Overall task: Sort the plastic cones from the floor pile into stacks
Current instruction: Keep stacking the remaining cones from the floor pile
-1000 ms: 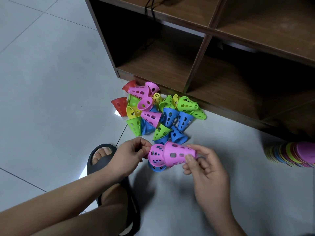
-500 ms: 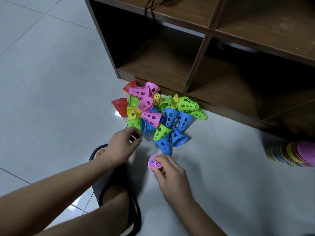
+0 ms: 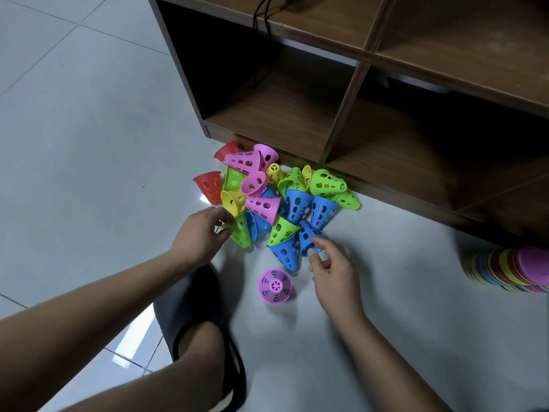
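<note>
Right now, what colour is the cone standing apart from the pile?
The cone is pink; head view.

I see the left hand (image 3: pixel 202 233) pinching a green cone (image 3: pixel 242 234), the right hand (image 3: pixel 334 270) pinching a blue cone (image 3: pixel 307 233), a pink stack (image 3: pixel 274 285) nearby.

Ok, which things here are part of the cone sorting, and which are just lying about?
Job: cone pile, pink stack, left hand gripping green cone, right hand pinching blue cone.
Lying about: wooden shelf, black cable, slipper.

Wooden shelf unit (image 3: pixel 267 114), black cable (image 3: pixel 262 16), dark slipper (image 3: pixel 190 304)
</note>
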Available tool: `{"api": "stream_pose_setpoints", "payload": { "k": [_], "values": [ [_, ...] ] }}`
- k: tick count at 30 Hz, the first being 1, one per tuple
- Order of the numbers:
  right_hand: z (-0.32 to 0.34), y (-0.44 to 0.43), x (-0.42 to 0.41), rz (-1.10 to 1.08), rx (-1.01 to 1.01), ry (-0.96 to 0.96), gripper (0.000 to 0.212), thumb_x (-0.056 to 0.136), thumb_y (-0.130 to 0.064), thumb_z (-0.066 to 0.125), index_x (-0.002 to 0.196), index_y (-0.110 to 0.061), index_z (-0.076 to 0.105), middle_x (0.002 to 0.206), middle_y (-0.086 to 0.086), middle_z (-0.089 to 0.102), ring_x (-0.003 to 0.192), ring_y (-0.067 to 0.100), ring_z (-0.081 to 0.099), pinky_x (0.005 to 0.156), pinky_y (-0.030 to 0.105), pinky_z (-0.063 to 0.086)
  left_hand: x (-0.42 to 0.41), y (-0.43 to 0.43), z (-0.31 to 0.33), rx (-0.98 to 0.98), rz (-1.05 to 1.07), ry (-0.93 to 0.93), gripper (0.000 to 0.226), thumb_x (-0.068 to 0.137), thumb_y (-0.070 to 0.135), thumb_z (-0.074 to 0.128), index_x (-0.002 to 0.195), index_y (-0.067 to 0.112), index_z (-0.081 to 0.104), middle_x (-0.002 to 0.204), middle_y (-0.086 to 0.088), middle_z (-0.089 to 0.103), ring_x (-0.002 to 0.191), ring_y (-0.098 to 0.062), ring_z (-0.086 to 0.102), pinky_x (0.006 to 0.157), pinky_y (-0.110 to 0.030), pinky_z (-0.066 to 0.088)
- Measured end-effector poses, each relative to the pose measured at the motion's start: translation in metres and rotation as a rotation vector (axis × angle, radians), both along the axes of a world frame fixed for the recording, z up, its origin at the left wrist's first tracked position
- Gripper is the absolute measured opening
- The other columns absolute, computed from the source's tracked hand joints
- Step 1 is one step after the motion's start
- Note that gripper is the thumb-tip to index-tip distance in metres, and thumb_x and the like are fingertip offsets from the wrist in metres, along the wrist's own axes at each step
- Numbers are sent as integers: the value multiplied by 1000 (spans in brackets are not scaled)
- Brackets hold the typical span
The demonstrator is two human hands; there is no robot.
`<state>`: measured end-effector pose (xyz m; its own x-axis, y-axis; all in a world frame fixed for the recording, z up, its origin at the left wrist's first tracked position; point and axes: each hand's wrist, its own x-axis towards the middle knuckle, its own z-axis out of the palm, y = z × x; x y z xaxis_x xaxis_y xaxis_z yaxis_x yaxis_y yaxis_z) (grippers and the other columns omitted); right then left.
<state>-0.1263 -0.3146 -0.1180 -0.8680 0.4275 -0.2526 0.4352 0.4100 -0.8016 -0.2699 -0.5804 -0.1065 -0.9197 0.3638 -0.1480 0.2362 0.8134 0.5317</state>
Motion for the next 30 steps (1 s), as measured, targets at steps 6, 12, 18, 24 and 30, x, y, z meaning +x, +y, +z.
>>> {"api": "stream_pose_setpoints", "payload": {
  "k": [6, 12, 18, 24, 30],
  "values": [
    [-10, 0, -8, -6, -16, -32, 21, 100, -26, 64, 117, -36, 70, 107, -14, 72, 87, 5, 73, 77, 42, 61, 15, -3, 4, 68, 73, -78, 15, 91, 15, 76, 89, 30, 72, 83, 17, 74, 78, -5, 69, 79, -36, 58],
    [-10, 3, -4, -100, -40, -33, 10, 98, -23, 68, 96, -32, 71, 88, -10, 76, 77, 3, 74, 73, 40, 61, 30, 8, 26, 254, 217, -145, 17, 92, 13, 77, 88, 29, 72, 85, 16, 76, 82, -5, 72, 80, -24, 55],
    [-6, 4, -3, -56, -179, -26, 22, 100, -20, 65, 112, -37, 71, 99, -15, 76, 81, 6, 76, 74, 41, 61, 38, 18, 51, 500, 273, -248, 10, 95, 14, 78, 93, 23, 76, 89, 3, 79, 89, -25, 74, 85, -41, 59],
    [-3, 8, -5, -142, -137, -7, 11, 99, -20, 69, 99, -30, 72, 87, -11, 77, 78, 5, 76, 71, 36, 59, 56, 34, 62, 733, 228, -437, 5, 97, 2, 74, 97, 7, 74, 80, -7, 72, 74, -13, 65, 72, -19, 51],
    [11, 18, 2, -282, -175, 74, 13, 94, -13, 75, 89, -25, 71, 81, -7, 76, 75, 15, 76, 69, 35, 59, 81, 40, 46, 689, 135, -545, 7, 98, 4, 74, 99, 11, 76, 90, -18, 75, 84, -23, 70, 90, -47, 59]
  ]
}}
